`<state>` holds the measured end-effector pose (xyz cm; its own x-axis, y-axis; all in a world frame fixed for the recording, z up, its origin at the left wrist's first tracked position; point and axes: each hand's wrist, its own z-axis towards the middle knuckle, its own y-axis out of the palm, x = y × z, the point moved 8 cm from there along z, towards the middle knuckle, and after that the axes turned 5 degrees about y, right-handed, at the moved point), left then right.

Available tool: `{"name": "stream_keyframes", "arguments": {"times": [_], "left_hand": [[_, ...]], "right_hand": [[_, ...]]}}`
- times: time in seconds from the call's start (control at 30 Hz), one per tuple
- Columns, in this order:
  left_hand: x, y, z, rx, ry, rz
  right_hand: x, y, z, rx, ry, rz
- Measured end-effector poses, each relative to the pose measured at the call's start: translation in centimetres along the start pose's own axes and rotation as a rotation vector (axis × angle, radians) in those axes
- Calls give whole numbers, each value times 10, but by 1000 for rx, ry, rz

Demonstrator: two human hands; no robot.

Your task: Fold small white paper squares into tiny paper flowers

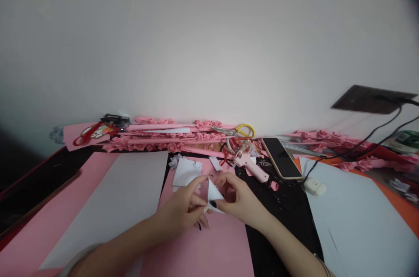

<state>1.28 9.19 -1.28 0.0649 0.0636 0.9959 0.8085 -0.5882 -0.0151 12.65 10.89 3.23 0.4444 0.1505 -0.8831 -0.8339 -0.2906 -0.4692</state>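
Observation:
A small folded piece of white paper [214, 195] is held up between both hands over a pink sheet [199, 253]. My left hand [185, 207] pinches its left edge, fingers closed. On the other side, my right hand [237, 198] grips the paper, its dark-nailed thumb lying across the front. Just beyond the hands lies a stack of white paper squares [187, 172], with a small folded bit of paper on top. Fingers hide part of the held paper.
Behind the hands are a pink glue gun [252, 167], yellow-handled scissors [245, 130], a phone [282, 158] and pink paper flower stems [157, 141]. Large white sheets lie left [108, 207] and right [356, 220]. Black cables [347, 150] run from a wall plate [369, 99]; a white plug [314, 186] rests below.

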Motion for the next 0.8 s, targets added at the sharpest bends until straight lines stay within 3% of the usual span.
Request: {"name": "stream_keyframes", "arguments": {"times": [0.13,0.33,0.6,0.8], "left_hand": [[5,2,-2,-20,50,39],[9,3,-3,-36,114,78],[10,1,-3,-26,104,37],[7,-4,0,36,72,32]], "right_hand": [[12,12,-1,-196,94,109],[18,17,-3,-311,155,195],[16,17,-3,-321,185,281],[21,12,1,-222,182,307]]}}
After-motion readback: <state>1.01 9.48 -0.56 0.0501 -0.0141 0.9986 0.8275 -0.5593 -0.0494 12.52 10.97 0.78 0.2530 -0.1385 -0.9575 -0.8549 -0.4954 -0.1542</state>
